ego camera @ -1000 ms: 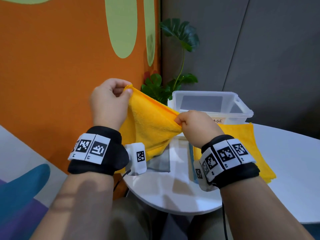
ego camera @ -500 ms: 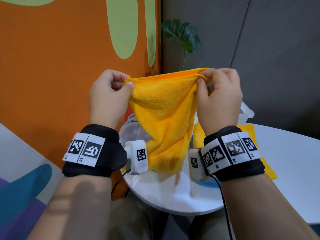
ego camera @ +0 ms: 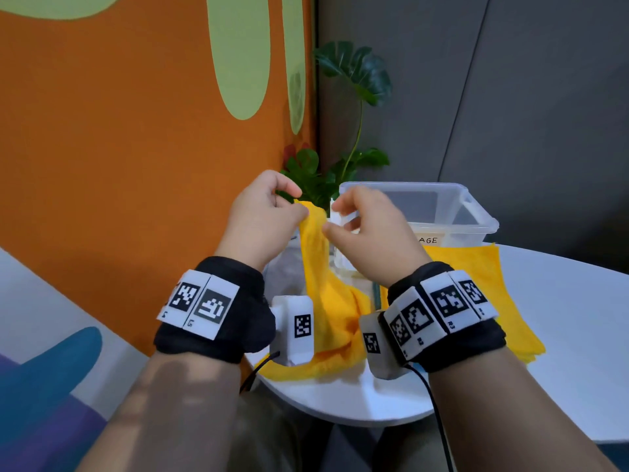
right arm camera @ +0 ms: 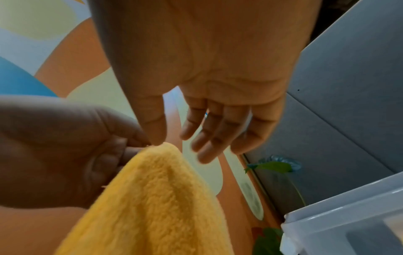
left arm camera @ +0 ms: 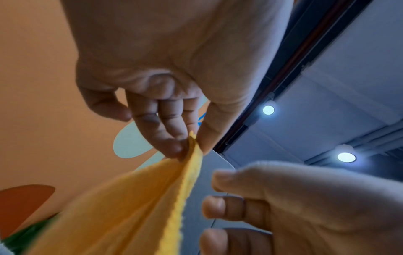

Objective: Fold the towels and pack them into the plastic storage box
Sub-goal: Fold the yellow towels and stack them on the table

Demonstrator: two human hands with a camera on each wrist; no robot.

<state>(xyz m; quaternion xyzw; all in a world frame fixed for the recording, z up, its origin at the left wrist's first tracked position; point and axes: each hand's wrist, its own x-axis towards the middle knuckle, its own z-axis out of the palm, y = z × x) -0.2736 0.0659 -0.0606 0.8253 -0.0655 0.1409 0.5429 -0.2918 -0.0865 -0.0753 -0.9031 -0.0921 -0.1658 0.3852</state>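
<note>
Pinching soft yellow fleece towel point(ego camera: 326, 301) corner, left hand point(ego camera: 262, 223) | right hand point(ego camera: 367, 240) released, fingers loose | limp, light: grip corners

A white label on the near wall of the plastic storage box point(ego camera: 452, 229) shows the handwritten capitals "AGE"; whatever comes before them is hidden behind the right hand point(ego camera: 371, 233). The white marker tiles on the left wristband point(ego camera: 204, 308) carry small codes that look like "L4" and "L5", though the print is tiny. On the right wristband point(ego camera: 442, 311) one tile reads "R3"; the neighbouring codes are too small to read. The black-and-white square patterns on both bands hold no readable text.
</note>
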